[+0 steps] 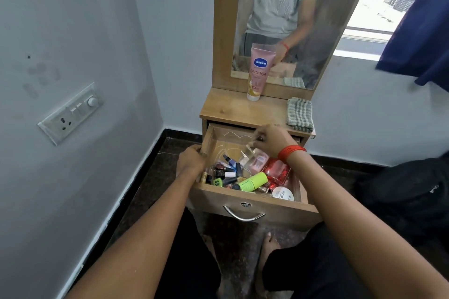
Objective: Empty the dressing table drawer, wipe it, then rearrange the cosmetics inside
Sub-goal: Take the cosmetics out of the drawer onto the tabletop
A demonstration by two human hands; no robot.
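Pulled-out drawer (257, 204) of the wooden desk (233, 109), crowded with cosmetics

Nearest the front lie a white jar (282, 194) reading "NAIL PO…", a green tube (252, 181) and small nail-polish bottles (224, 172). The left grip (192, 159) curls over the drawer's left wall, and the right grip (269, 139) pinches the top of a clear pinkish bottle (252, 156). On the desk beyond are a folded checked cloth (300, 114) and an upright pink "Vaseline Gluta-Hya" tube (260, 73).

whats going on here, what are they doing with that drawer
A person is emptying a dressing table drawer, which is pulled open. The left hand grips the drawer's left wall. The right hand pinches the top of a clear bottle inside. A pile of cosmetics lies at the drawer's front. On the tabletop a tube stands and a folded cloth lies unused.
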